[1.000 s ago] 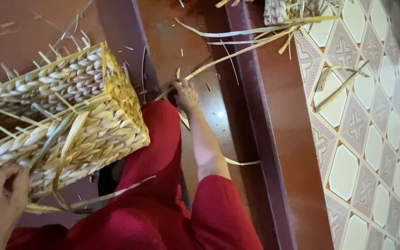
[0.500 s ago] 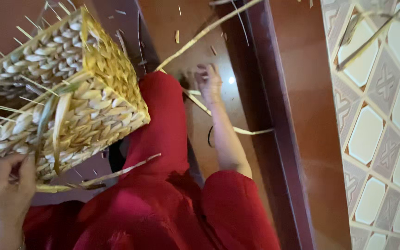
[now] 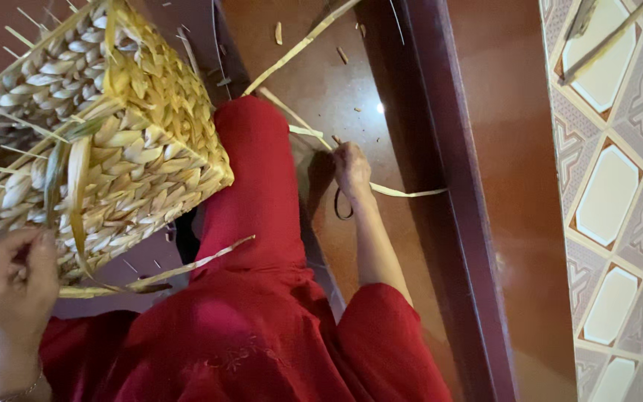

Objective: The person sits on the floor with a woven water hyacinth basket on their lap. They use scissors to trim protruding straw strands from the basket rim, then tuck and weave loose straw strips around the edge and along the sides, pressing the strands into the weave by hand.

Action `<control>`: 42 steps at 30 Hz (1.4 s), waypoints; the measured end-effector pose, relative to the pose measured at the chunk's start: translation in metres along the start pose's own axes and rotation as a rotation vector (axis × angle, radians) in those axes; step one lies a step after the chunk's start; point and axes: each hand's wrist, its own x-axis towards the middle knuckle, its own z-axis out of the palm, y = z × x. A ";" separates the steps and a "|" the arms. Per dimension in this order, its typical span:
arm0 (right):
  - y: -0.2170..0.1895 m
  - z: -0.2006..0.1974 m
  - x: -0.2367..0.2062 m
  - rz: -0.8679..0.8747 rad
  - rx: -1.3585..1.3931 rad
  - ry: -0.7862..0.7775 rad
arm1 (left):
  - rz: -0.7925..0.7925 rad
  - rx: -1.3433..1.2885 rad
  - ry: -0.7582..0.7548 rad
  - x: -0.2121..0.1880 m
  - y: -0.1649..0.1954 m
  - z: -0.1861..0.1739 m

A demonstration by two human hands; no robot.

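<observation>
Woven basket (image 3: 91,141) resting on the lap, steadied at its lower edge by the left hand (image 3: 9,286), fingers closed on a strand. Right hand (image 3: 353,167) pinches a flat straw strip (image 3: 303,45) on the floor. Strip probably light, pliable, brittle; best held near its end.

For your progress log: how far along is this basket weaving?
Done: the woven basket has plaited walls and base. In hand: the left hand steadies its edge; the right hand grasps a long straw strip on the floor. Left: loose strand ends stick out unwoven.
</observation>
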 end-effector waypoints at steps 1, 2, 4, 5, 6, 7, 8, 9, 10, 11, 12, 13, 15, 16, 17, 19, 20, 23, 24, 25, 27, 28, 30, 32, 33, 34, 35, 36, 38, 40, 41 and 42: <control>0.002 -0.005 -0.002 0.018 0.083 -0.034 | 0.018 -0.008 0.006 0.005 0.008 -0.003; 0.003 -0.010 -0.001 0.038 0.164 -0.072 | 0.033 -0.015 0.010 0.009 0.017 -0.006; 0.000 -0.020 -0.002 0.113 0.316 -0.071 | 0.045 -0.030 -0.009 0.017 0.033 -0.009; -0.002 -0.026 -0.001 0.151 0.390 -0.064 | 0.044 -0.039 -0.023 0.022 0.040 -0.007; -0.005 -0.032 0.003 0.203 0.556 -0.034 | 0.069 -0.028 -0.025 0.025 0.047 -0.006; -0.009 -0.038 0.008 0.256 0.722 -0.004 | 0.094 -0.018 -0.027 0.029 0.053 -0.005; -0.013 -0.045 0.010 0.309 0.889 0.027 | 0.149 0.010 -0.020 0.031 0.058 -0.005; -0.017 -0.054 0.011 0.368 0.978 0.061 | 0.174 0.020 -0.020 0.033 0.062 -0.006; -0.020 -0.065 0.015 0.426 1.068 0.093 | 0.199 0.030 -0.020 0.034 0.066 -0.006; -0.024 -0.075 0.018 0.482 1.156 0.123 | 0.191 0.021 -0.028 0.035 0.068 -0.007; -0.028 -0.084 0.023 0.454 1.219 0.174 | 0.176 0.021 -0.044 0.036 0.070 -0.008; -0.030 -0.095 0.028 0.432 1.280 0.227 | 0.161 0.022 -0.059 0.036 0.071 -0.009; -0.036 -0.116 0.030 0.441 1.380 0.363 | 0.127 0.029 -0.085 0.036 0.073 -0.010; -0.038 -0.127 0.035 0.469 1.426 0.432 | 0.134 0.025 -0.076 0.036 0.075 -0.009; -0.040 -0.135 0.039 0.504 1.472 0.501 | 0.140 0.022 -0.071 0.036 0.076 -0.007; -0.041 -0.157 0.041 0.304 1.566 0.487 | 0.146 0.000 -0.075 0.034 0.078 -0.005; -0.043 -0.165 0.042 0.198 1.608 0.481 | 0.144 -0.022 -0.072 0.033 0.080 -0.004; -0.047 -0.181 0.044 0.215 1.551 0.503 | 0.118 -0.068 -0.072 0.031 0.082 -0.001; -0.048 -0.186 0.044 0.199 1.503 0.552 | 0.114 -0.070 -0.073 0.030 0.083 -0.001; -0.048 -0.189 0.044 0.180 1.456 0.597 | 0.109 -0.071 -0.074 0.030 0.082 0.000; -0.050 -0.185 0.052 0.096 1.220 0.607 | 0.112 -0.050 -0.055 0.031 0.081 0.001; -0.051 -0.182 0.056 0.034 1.025 0.581 | 0.102 -0.062 -0.059 0.032 0.080 0.001; -0.053 -0.169 0.069 -0.015 0.733 0.426 | 0.087 -0.083 -0.065 0.033 0.078 0.004; -0.062 -0.139 0.090 -0.035 0.521 0.187 | 0.077 -0.083 -0.062 0.036 0.076 0.009; -0.067 -0.122 0.102 -0.061 0.404 0.078 | 0.071 -0.073 -0.058 0.038 0.074 0.010; -0.071 -0.107 0.115 -0.061 0.412 0.011 | 0.065 -0.064 -0.055 0.040 0.071 0.012; -0.075 -0.093 0.130 -0.060 0.420 -0.056 | 0.060 -0.052 -0.053 0.043 0.068 0.014; -0.078 -0.079 0.149 0.035 0.599 -0.093 | 0.058 -0.042 -0.054 0.045 0.065 0.016; -0.083 -0.059 0.197 0.240 0.945 -0.164 | 0.001 -0.086 -0.047 0.050 0.057 0.021; -0.091 -0.040 0.249 0.282 1.003 -0.117 | -0.050 -0.138 -0.018 0.052 0.049 0.027; -0.095 -0.032 0.277 0.302 1.034 -0.094 | -0.072 -0.167 0.009 0.053 0.044 0.031; -0.099 -0.027 0.305 0.282 1.051 -0.088 | -0.095 -0.195 0.036 0.053 0.039 0.035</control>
